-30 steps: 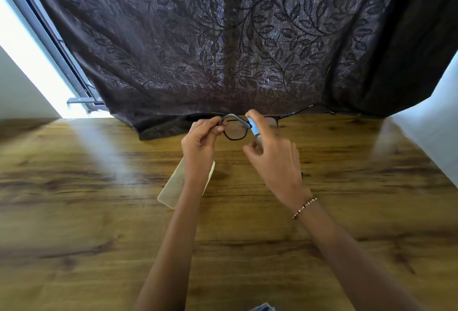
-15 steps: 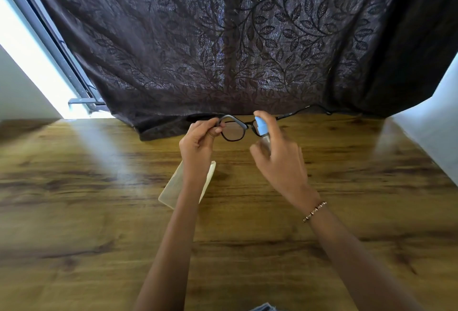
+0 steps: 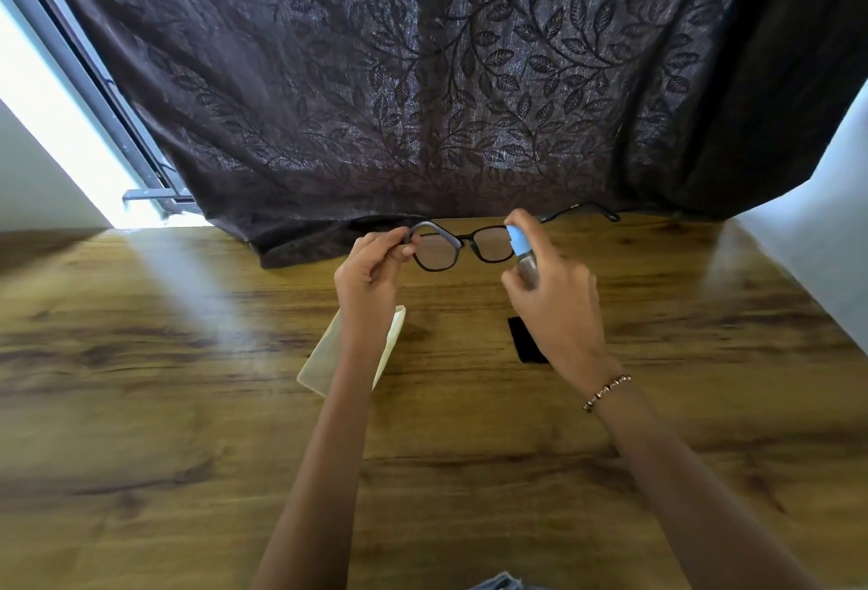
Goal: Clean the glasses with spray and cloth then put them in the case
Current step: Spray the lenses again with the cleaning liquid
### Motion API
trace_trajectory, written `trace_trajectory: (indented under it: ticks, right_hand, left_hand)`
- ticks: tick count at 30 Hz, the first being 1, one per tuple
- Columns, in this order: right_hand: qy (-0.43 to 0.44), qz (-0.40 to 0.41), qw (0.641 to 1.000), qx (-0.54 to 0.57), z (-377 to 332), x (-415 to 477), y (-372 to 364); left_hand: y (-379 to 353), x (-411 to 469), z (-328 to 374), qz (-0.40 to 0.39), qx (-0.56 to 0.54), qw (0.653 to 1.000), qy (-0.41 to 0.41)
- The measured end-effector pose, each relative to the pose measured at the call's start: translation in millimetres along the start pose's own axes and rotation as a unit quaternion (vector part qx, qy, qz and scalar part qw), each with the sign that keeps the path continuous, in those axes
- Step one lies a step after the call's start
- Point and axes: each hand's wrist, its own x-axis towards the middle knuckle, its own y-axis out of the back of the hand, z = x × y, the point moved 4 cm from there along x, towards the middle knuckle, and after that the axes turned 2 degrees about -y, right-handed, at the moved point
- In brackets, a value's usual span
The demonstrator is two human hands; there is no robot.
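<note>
My left hand (image 3: 371, 272) pinches the left corner of dark-framed glasses (image 3: 462, 249), held up over the far part of the wooden table (image 3: 188, 401). One temple arm stretches out to the right behind my other hand. My right hand (image 3: 554, 303) grips a small spray bottle (image 3: 521, 256) with a light blue head, its index finger on top, the nozzle close to the right lens. A pale translucent case (image 3: 329, 357) lies on the table under my left wrist. A black cloth (image 3: 526, 345) lies flat under my right hand, partly hidden.
A dark leaf-patterned curtain (image 3: 446, 72) hangs along the table's far edge, its hem resting on the wood. A bright window with a metal frame (image 3: 94, 87) is at the left. A white wall (image 3: 826, 223) bounds the right side.
My right hand with the spray bottle has shifted to the right, from the left lens to the right lens, uncovering the black cloth. My left hand keeps holding the glasses in place.
</note>
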Motion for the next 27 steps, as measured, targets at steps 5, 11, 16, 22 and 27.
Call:
trace_trajectory:
  ticks: [5, 11, 16, 22, 27]
  right_hand:
    - [0.020, -0.031, 0.999, -0.036, -1, 3, -4]
    - [0.007, 0.002, 1.000, 0.008, 6, 1, -9]
    - [0.016, 0.013, 0.998, 0.053, 21, -1, -15]
    - [-0.116, -0.001, 0.984, 0.137, 92, -4, -39]
    - [-0.210, 0.010, 0.957, 0.197, 142, 1, -48]
  left_hand:
    - [0, 0, 0, -0.003, -0.003, 1.000, 0.004]
    - [-1, -2, -4, -0.001, 0.004, 1.000, 0.001]
    - [-1, 0, -6, 0.007, 0.008, 1.000, -0.008]
    - [1, 5, -11, 0.026, 0.009, 1.000, 0.010]
    - [-2, 2, -11, 0.013, -0.004, 1.000, 0.014]
